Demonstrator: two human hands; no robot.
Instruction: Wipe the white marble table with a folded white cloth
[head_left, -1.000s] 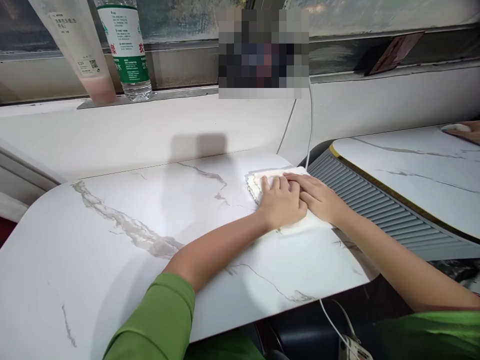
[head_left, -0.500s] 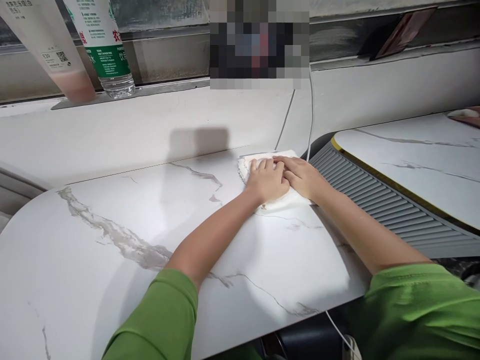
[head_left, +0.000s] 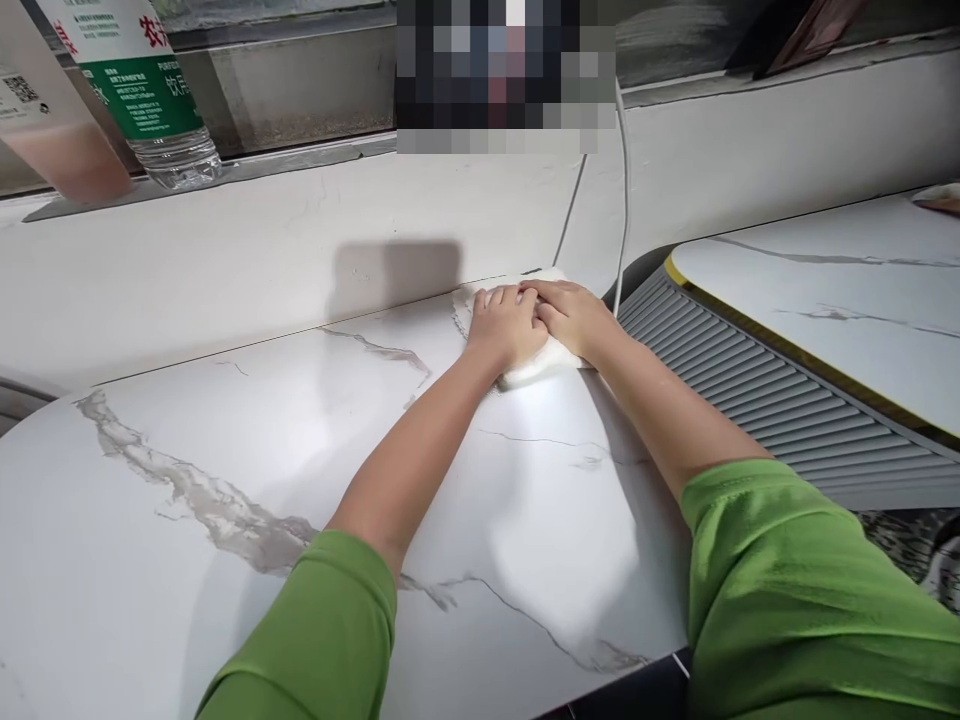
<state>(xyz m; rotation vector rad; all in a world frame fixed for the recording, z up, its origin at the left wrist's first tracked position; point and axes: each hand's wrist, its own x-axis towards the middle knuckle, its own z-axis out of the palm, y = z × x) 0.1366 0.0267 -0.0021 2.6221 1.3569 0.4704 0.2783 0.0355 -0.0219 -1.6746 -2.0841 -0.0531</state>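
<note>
A white cloth (head_left: 544, 368) lies bunched on a white marble-patterned table (head_left: 360, 440), close to the wall at the table's far right end. My left hand (head_left: 506, 325) presses down on it, fingers bent over the fabric. Beside it, my right hand (head_left: 577, 318) also bears on the cloth, its fingertips touching or overlapping the left hand's fingers. Both palms face down and cover much of the cloth. Green short sleeves show on both arms.
A green-labelled water bottle (head_left: 161, 100) and a cup with pink liquid (head_left: 75, 155) stand on the window ledge. A pale cable (head_left: 624, 210) hangs down the wall. To the right is a second table (head_left: 840, 270) with a ribbed grey side (head_left: 720, 400). A blurred patch covers part of the window.
Both hands and the cloth have slid a little farther toward the wall and slightly left. The camera view has also shifted, so the bottle and cup sit farther left.
</note>
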